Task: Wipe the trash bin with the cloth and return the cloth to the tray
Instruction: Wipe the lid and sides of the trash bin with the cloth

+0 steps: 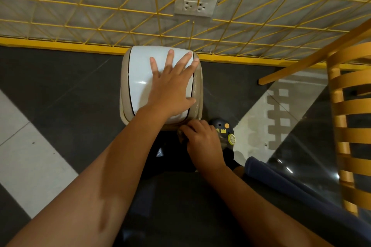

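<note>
The trash bin (140,78) stands on the floor against the wall, seen from above, with a beige body and a white swing lid. My left hand (172,82) lies flat on the lid with fingers spread. My right hand (202,140) is closed on a dark grey cloth (181,135) and presses it against the bin's near front edge. Only a small bit of the cloth shows under the fingers. No tray is in view.
A yellow wire grid (120,8) covers the wall behind the bin, with a socket plate (195,5). An orange slatted chair (349,126) and a glass table edge (301,166) stand at the right. My decorated shoe (224,131) is beside the bin.
</note>
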